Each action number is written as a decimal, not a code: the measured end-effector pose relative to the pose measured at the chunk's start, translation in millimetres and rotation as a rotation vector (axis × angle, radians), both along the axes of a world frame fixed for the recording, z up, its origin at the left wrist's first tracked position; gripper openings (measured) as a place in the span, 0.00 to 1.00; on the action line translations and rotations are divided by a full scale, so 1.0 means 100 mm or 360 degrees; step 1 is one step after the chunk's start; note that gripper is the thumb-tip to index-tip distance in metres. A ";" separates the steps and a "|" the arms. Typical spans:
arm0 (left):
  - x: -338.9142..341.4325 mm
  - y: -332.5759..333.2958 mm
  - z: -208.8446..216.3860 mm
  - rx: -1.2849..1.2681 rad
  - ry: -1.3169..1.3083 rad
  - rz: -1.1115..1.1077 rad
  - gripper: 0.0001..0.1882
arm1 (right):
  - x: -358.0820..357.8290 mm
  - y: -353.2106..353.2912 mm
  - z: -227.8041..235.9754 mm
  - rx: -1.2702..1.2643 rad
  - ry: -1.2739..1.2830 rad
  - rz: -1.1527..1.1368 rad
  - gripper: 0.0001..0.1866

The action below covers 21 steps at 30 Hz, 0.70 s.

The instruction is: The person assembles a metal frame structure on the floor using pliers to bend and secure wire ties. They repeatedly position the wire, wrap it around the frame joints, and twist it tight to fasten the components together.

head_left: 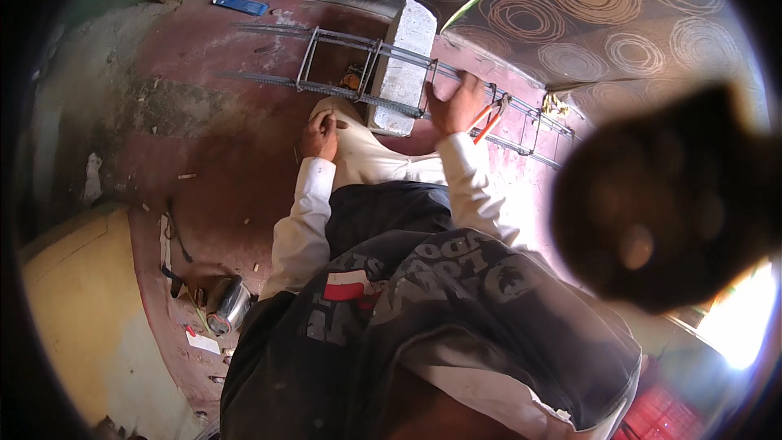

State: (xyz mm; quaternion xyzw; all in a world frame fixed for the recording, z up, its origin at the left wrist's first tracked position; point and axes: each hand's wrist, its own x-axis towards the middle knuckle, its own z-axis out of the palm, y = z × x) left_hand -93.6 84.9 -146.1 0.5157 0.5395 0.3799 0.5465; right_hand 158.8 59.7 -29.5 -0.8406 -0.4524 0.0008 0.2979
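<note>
1. Rebar cage (407, 55) lies across a pale block (399, 81).
2. Right hand (459, 106) meets it beside orange-handled pliers (489, 121); grip unclear.
3. Left hand (320, 137) curls at the knee; its grip can't be told.
4. Metal container (230, 306): contents indiscernible.

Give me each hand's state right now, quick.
Left hand: curled, at the trouser leg; can't tell if it holds anything.
Right hand: at the rebar frame; can't tell whether it grips.

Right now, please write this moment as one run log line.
left hand: at trouser leg | right hand: at rebar cage, grip unclear | orange-handled pliers: beside right hand | white block: under rebar cage
</note>
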 end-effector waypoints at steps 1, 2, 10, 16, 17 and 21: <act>0.00 0.00 -0.14 0.0045 -0.0103 0.0056 0.11 | 0.26 -0.22 -0.10 -0.0225 -0.0363 -0.0231 0.49; 0.03 -0.04 -0.18 -0.0016 -0.0089 0.0025 0.10 | 0.43 -0.42 -0.16 -0.0474 -0.0152 -0.0415 0.57; 0.12 -0.08 0.13 -0.0069 0.0165 -0.0088 0.10 | 0.94 -0.77 -0.47 -0.0650 0.0119 -0.0360 0.58; 0.19 -0.14 0.04 -0.0062 0.0216 -0.0018 0.10 | 1.04 -0.78 -0.59 -0.0613 0.0206 -0.0426 0.41; 0.20 -0.16 0.05 -0.0066 0.0204 -0.0006 0.10 | 1.12 -0.83 -0.61 -0.0683 0.0144 -0.0367 0.36; 0.10 -0.14 -0.11 -0.0061 -0.0006 0.0034 0.11 | 1.25 -0.94 -0.41 -0.0110 0.0660 -0.0247 0.15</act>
